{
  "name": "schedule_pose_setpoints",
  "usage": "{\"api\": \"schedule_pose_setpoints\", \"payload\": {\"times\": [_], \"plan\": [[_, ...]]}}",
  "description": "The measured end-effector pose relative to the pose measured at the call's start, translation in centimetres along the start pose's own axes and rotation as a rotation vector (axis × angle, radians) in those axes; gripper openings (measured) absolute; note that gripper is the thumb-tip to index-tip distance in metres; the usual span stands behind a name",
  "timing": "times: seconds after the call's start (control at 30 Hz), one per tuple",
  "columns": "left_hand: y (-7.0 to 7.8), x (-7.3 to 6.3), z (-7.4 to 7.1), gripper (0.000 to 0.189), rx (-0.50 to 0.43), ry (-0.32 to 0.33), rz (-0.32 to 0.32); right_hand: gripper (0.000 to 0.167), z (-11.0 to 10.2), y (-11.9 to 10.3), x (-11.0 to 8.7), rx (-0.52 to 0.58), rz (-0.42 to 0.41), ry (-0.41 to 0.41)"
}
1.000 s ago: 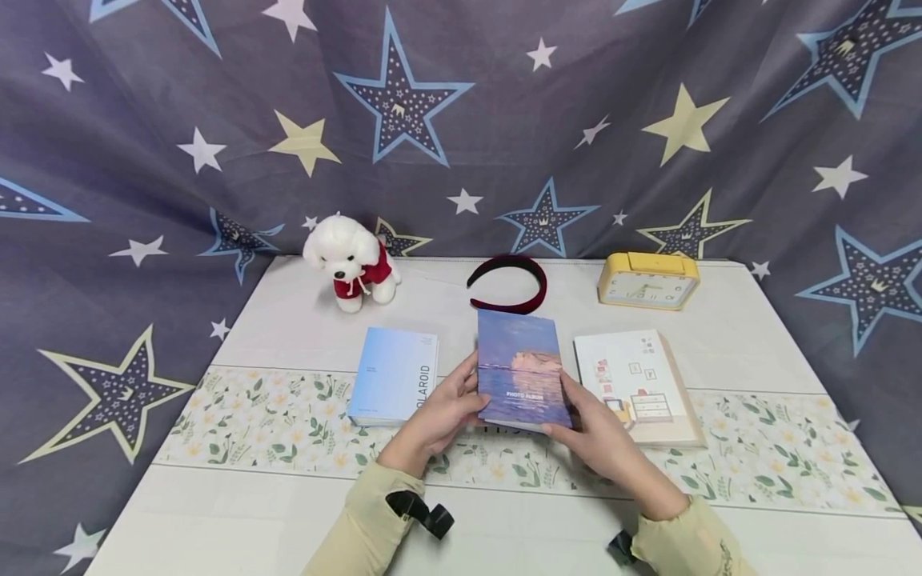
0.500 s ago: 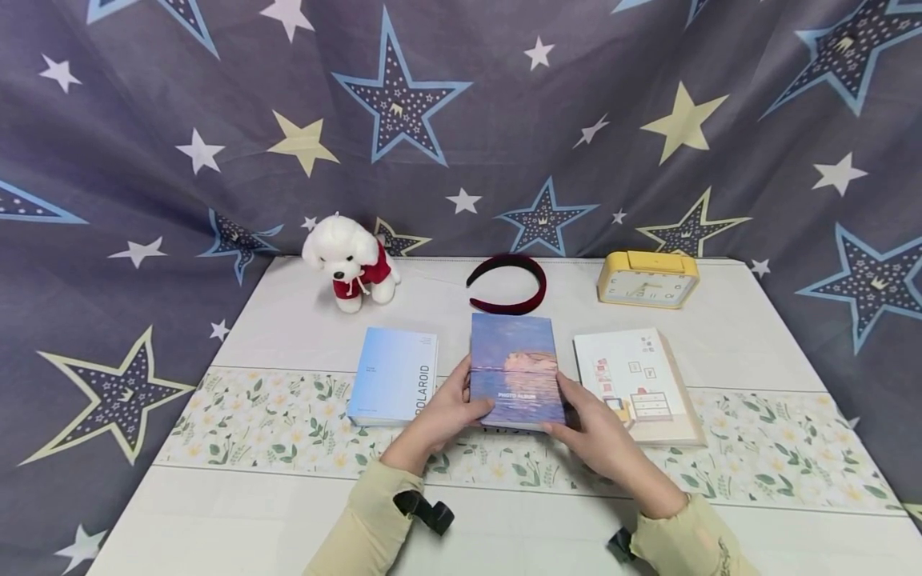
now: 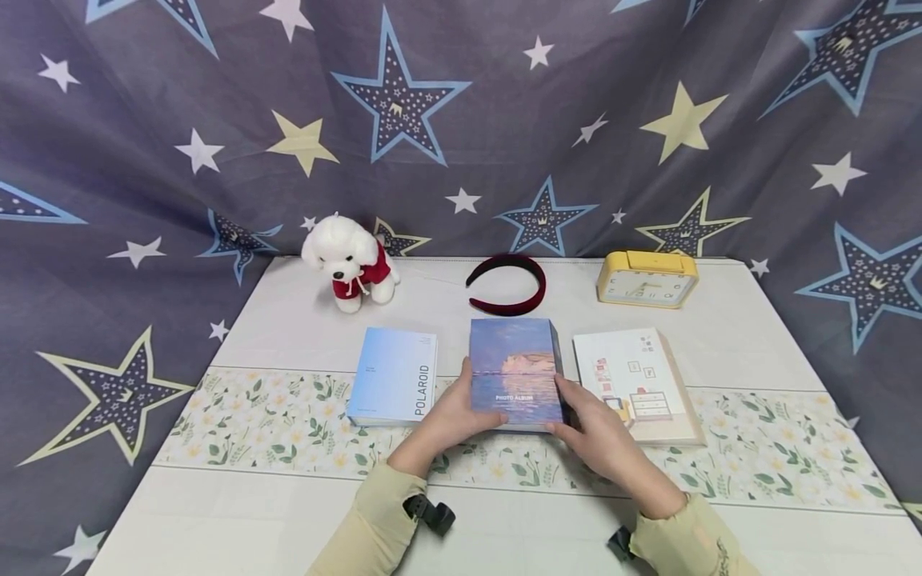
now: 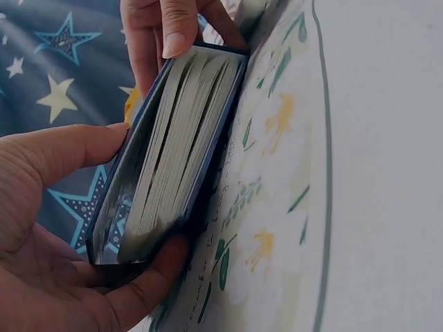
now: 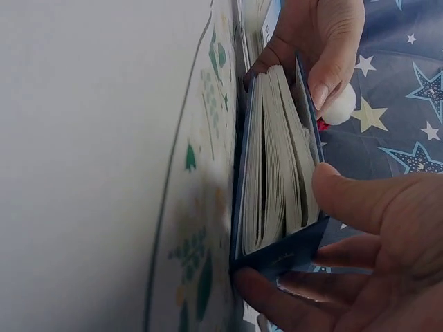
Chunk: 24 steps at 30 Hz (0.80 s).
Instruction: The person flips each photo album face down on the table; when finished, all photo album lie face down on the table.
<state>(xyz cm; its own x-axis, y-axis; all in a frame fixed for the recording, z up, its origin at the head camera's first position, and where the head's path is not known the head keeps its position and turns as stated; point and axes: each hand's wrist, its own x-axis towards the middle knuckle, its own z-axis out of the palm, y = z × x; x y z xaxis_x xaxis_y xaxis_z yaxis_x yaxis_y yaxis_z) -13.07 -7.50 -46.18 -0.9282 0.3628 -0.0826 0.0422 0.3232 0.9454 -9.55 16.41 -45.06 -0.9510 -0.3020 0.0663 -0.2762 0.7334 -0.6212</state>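
L hand (image 3: pixel 454 412) & R hand (image 3: pixel 603 426) grip album (image 3: pixel 513 360) btwn them, fingers (image 4: pixel 156 280) part-curled at its sides. Underside mostly hidden, so can't tell if it's flat on bench (image 3: pixel 519 532).

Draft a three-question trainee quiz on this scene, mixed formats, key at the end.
1. Open: What lies on the table between the plush dog and the yellow clock?
2. True or false: The left hand and the right hand both hold the photo album.
3. Fill in: The word printed along the right side of the blue book's cover is ____.

Key:
1. A dark red headband.
2. True.
3. POLAROID.
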Motion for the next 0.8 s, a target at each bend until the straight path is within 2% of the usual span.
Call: {"api": "schedule_pose_setpoints", "payload": {"times": [0.1, 0.37, 0.6, 0.8], "plan": [[0.05, -0.08, -0.03, 0.117, 0.076, 0.014, -0.019, 0.073, 0.03, 0.00, 0.00, -0.033, -0.003, -0.004], [0.05, -0.27, -0.22, 0.116, 0.194, 0.036, -0.077, 0.070, 0.19, 0.04, -0.01, -0.088, -0.014, -0.012], [0.05, -0.38, -0.23, 0.100, 0.366, 0.064, -0.053, 0.065, 0.33, 0.09, -0.01, -0.118, -0.033, -0.006], [0.44, -0.39, 0.12, 0.089, 0.496, 0.110, -0.070, 0.062, 0.55, 0.02, 0.11, -0.148, -0.014, -0.017]]}}
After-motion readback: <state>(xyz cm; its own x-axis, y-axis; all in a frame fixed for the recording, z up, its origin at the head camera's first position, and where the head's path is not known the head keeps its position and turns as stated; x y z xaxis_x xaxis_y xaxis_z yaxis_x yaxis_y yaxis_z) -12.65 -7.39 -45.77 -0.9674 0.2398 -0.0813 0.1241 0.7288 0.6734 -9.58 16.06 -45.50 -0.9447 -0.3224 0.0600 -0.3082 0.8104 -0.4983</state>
